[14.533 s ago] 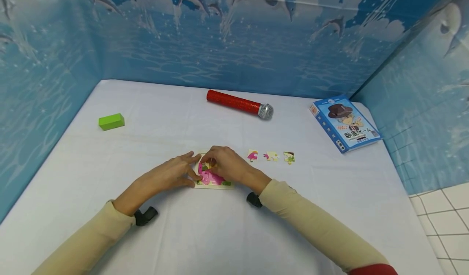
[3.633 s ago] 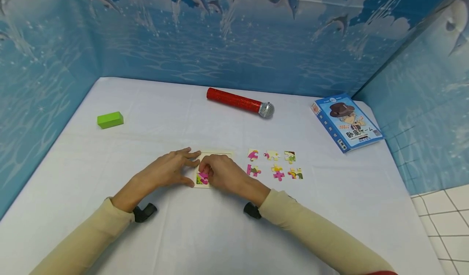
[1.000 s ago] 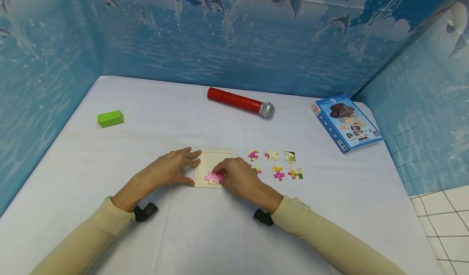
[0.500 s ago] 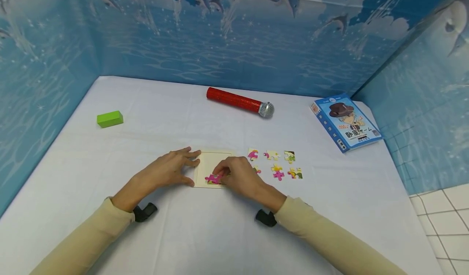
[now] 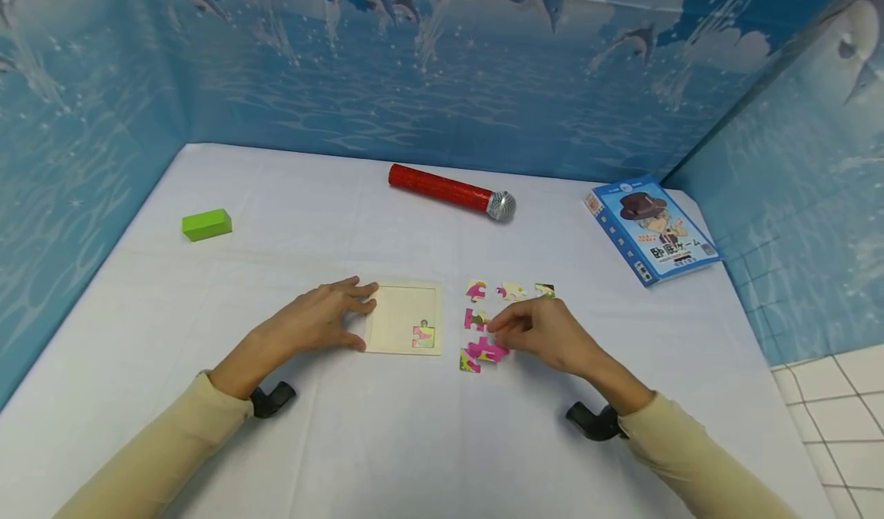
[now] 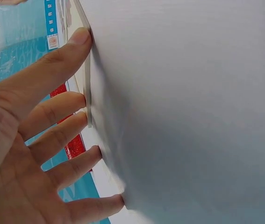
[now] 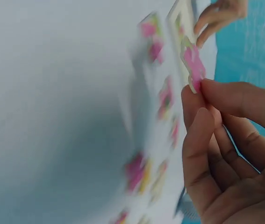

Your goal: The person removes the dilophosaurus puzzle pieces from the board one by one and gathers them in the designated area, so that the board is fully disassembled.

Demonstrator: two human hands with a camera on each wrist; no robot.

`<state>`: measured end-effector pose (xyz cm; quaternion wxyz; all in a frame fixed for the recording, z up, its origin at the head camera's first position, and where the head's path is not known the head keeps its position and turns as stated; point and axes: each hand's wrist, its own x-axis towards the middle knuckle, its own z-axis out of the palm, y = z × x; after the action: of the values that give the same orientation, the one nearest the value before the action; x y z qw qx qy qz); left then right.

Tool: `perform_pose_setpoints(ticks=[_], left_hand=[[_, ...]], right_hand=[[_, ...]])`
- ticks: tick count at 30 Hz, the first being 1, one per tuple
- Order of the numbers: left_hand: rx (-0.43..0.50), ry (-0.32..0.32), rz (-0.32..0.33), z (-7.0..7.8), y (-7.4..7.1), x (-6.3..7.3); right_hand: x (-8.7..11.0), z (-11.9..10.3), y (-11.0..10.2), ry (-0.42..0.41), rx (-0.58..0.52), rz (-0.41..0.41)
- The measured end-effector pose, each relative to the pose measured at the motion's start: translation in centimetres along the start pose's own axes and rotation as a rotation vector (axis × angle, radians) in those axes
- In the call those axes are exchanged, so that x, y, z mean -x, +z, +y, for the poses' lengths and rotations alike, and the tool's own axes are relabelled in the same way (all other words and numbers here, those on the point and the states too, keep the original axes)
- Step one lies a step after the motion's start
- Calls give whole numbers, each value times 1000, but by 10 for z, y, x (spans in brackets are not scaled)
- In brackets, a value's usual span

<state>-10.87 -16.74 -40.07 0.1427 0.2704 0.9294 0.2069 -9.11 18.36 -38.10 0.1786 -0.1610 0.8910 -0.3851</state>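
My left hand (image 5: 314,321) is spread at the left edge of a shallow wooden puzzle tray (image 5: 394,315). In the left wrist view its thumb and two fingers touch the tray's edge (image 6: 87,70). One jigsaw piece (image 5: 423,335) sits in the tray's lower right corner. Right of the tray, my right hand (image 5: 552,336) pinches a pink jigsaw piece (image 7: 195,65) between thumb and fingertip, held above the cloth. Loose pieces lie around it, such as a pink and green one (image 5: 475,319) and a green-cornered one (image 5: 470,361). The right hand hides some others in the head view.
Behind the tray lies a red microphone (image 5: 442,187) with a silver head. A green block (image 5: 207,225) is at the far left, and a blue game box (image 5: 654,231) at the far right. Dolphin-printed curtains (image 5: 414,81) enclose the white table's back and sides.
My right hand has lifted the pink piece from the tray and carried it right. The tray held several pieces earlier and now shows one; more lie on the cloth. My left hand stays put.
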Motion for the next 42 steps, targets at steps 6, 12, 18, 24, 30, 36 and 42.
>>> perform_pose_setpoints(ticks=[6, 12, 18, 24, 30, 36, 42], left_hand=[[10, -2, -4, 0, -2, 0], [14, -9, -14, 0, -1, -1], [8, -8, -14, -1, 0, -1], [10, -7, -15, -2, -1, -1], [22, 4, -10, -2, -1, -1], [38, -3, -14, -3, -1, -1], [22, 1, -18, -3, -2, -2]], right_hand=[[11, 22, -6, 76, -14, -9], [11, 28, 0, 40, 14, 2], [10, 25, 7, 40, 62, 35], [4, 8, 15, -6, 113, 86], [-17, -24, 36, -16, 141, 94], [-42, -46, 59, -77, 202, 35], [-51, -50, 73, -110, 269, 50]])
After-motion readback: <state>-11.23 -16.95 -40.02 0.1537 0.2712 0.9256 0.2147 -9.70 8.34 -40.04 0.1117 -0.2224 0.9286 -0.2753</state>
